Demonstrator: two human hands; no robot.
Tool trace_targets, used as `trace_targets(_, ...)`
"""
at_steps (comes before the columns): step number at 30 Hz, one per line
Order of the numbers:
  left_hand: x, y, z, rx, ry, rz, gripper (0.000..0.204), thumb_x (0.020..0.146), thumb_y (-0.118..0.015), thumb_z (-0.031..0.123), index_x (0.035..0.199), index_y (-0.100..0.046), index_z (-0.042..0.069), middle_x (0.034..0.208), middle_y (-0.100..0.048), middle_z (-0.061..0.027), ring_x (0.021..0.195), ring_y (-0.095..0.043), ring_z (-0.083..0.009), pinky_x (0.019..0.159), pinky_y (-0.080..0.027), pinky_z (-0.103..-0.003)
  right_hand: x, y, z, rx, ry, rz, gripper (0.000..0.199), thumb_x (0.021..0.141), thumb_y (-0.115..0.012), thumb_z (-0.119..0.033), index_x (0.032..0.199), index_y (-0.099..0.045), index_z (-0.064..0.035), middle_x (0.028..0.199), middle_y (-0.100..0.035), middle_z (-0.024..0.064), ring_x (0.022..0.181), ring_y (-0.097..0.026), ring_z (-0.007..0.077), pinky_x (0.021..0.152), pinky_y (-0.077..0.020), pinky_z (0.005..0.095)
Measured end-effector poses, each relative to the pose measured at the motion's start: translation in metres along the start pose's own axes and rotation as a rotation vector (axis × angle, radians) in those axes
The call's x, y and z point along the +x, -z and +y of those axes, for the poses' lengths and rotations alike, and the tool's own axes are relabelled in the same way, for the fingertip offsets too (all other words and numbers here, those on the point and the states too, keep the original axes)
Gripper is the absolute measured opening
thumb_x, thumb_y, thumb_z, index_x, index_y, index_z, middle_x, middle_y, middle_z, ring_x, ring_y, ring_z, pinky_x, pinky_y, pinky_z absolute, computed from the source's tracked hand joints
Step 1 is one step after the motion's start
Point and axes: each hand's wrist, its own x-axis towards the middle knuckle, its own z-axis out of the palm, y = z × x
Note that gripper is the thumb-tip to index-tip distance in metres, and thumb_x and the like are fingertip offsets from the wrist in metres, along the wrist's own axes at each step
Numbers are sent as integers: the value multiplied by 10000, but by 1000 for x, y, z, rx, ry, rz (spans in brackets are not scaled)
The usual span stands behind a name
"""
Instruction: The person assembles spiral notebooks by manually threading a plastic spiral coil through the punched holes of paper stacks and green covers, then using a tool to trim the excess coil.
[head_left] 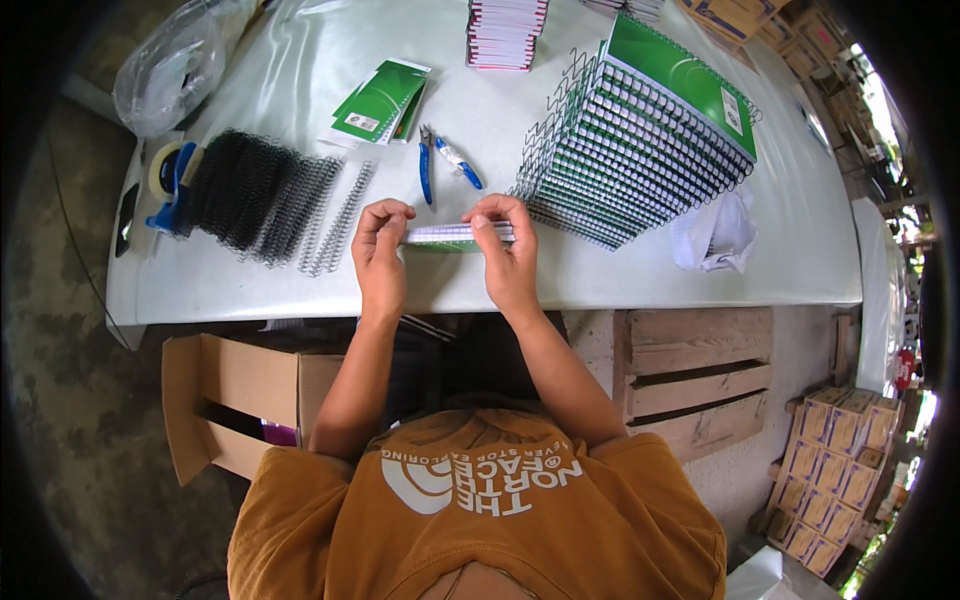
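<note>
Between my two hands is a stack of notebook pages [455, 234] with a green cover beneath, held near the table's front edge. My left hand [383, 250] pinches its left end, and my right hand [508, 248] grips the right end. Just beyond lie blue-handled pliers [428, 168], their second handle wrapped in something white. Dark wire spirals [265, 195] are spread in a pile to the left. Loose green covers [380, 105] lie farther back. On the right stands a tall stack of spiral-bound green notebooks [640, 140], many coils sticking out from its left side.
A blue tape dispenser [175, 190] and a dark phone [126, 220] sit at the table's left edge, below a clear plastic bag [175, 85]. Crumpled white plastic [722, 235] lies right. More page stacks [505, 35] stand behind. An open cardboard box [250, 375] is below the table.
</note>
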Motion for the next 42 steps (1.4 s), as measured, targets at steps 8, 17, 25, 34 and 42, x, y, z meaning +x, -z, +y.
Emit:
trace_targets(8,0,4,13,127,19,-221,255,835,-619,50,1041,-468,46,948,-495,-26,845,-474,-97,797,-393,-237,4,8,10,20,-24,12,234,748,-746,-94,833,-541,-21,769,-571,16,729,-517,66,669,-423,207)
trace_targets(17,-3,5,12,172,124,-223,194,821,-546,44,1004,-484,32,905,-500,-28,837,-467,-90,763,-395,-242,8,22,7,0,-126,-242,226,742,-749,-119,811,-556,-25,751,-564,0,713,-508,47,636,-416,203)
trace_targets(25,-2,-8,0,137,82,-77,194,918,-406,170,913,-535,26,830,-519,-29,806,-447,-99,781,-353,-233,3,15,4,-17,-104,-90,185,791,-668,-166,765,-597,3,726,-597,25,708,-535,69,659,-433,231)
trace_targets(34,46,24,23,1161,-307,83,302,924,-485,269,944,-614,-3,884,-590,-169,913,-558,-322,800,-427,-383,12,32,-3,-119,-117,-403,253,797,-658,-14,1050,-650,1,983,-678,73,886,-595,92,804,-471,234)
trace_targets(42,71,54,56,1437,-165,86,223,856,-569,281,937,-675,103,943,-626,-100,854,-604,-294,730,-465,-372,13,38,-5,-151,-55,-359,265,816,-631,9,1081,-629,14,992,-667,83,866,-596,89,778,-476,219)
